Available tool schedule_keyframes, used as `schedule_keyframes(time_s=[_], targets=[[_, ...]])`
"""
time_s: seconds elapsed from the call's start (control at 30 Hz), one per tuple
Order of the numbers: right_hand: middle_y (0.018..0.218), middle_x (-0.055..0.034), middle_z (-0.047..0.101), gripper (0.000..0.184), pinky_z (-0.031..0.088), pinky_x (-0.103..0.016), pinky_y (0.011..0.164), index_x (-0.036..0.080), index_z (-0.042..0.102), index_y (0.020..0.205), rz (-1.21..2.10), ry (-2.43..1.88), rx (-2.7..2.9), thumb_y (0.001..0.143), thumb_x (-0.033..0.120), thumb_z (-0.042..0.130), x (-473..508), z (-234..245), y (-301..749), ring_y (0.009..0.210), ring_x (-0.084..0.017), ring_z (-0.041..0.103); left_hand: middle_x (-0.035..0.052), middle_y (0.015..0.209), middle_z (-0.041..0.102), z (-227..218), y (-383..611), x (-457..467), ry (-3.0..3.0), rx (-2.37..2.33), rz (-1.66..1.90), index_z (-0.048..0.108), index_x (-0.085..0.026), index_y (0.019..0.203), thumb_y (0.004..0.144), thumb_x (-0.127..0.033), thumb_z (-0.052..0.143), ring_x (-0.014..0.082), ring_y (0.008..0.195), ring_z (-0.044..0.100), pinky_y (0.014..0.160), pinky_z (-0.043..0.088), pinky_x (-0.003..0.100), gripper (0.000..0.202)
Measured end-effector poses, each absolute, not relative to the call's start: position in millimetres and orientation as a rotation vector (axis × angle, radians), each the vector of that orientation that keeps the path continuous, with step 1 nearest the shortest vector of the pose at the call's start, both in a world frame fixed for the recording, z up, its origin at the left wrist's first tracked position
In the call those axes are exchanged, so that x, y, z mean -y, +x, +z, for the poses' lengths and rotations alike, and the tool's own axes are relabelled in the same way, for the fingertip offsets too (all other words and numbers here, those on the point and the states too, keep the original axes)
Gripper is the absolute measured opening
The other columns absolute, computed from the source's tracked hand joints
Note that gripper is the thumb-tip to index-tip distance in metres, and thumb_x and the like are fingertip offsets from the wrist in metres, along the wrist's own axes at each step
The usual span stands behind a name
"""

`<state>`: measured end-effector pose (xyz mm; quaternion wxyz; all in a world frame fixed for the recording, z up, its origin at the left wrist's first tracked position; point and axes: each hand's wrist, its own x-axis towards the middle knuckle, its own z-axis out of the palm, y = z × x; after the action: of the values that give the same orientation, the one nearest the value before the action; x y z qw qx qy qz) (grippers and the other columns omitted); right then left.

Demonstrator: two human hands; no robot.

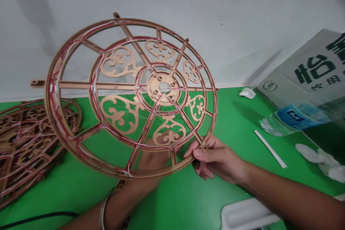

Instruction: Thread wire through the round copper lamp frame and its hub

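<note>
A large round copper-coloured frame (pixel 163 86) is held up and tilted above the table. It has rings, spokes and scrollwork inserts, with red and white wires running along its channels. My right hand (pixel 212 156) pinches its lower right rim between thumb and fingers. Behind the lower part of the frame is my left hand (pixel 155 156), seen through the openings. Its fingers are mostly hidden, so I cannot tell whether it grips the frame. More wired frames of the same kind (pixel 32 133) lie in a pile at the left.
On the green table (pixel 183 201) a water bottle (pixel 293 118) lies on its side by a printed carton (pixel 304 68). Crumpled white tissues (pixel 247 93), a white strip (pixel 270 149) and a white tray (pixel 242 214) are at the right. A black cable (pixel 40 217) crosses the front left.
</note>
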<state>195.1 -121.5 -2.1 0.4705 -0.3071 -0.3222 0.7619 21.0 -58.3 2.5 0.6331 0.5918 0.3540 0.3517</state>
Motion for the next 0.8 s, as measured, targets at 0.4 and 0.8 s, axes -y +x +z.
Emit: schedule_keyframes(time_s=[0.4, 0.8], targets=[[0.052, 0.0012, 0.064, 0.026, 0.041, -0.017, 0.042, 0.013, 0.074, 0.083, 1.803, -0.808, 0.736, 0.079, 0.038, 0.081, 118.4, 1.4, 198.1, 0.037, -0.004, 0.048, -0.0002, 0.075, 0.076, 2.2, 25.0, 62.4, 1.184, -0.866, 0.912, 0.077, -0.020, 0.072, 0.066, -0.044, 0.088, 0.0125, 0.072, 0.070, 0.067, 0.061, 0.022, 0.027], [0.059, -0.0002, 0.068, 0.028, 0.041, -0.016, 0.039, 0.012, 0.072, 0.079, 1.932, -0.808, 0.780, 0.077, 0.038, 0.082, 120.5, 2.6, 194.8, 0.037, -0.004, 0.050, -0.0042, 0.090, 0.079, -2.5, 17.6, 70.6, 1.390, -0.808, 1.005, 0.078, -0.032, 0.074, 0.074, -0.031, 0.083, 0.0170, 0.099, 0.073, 0.076, 0.063, 0.023, 0.004]])
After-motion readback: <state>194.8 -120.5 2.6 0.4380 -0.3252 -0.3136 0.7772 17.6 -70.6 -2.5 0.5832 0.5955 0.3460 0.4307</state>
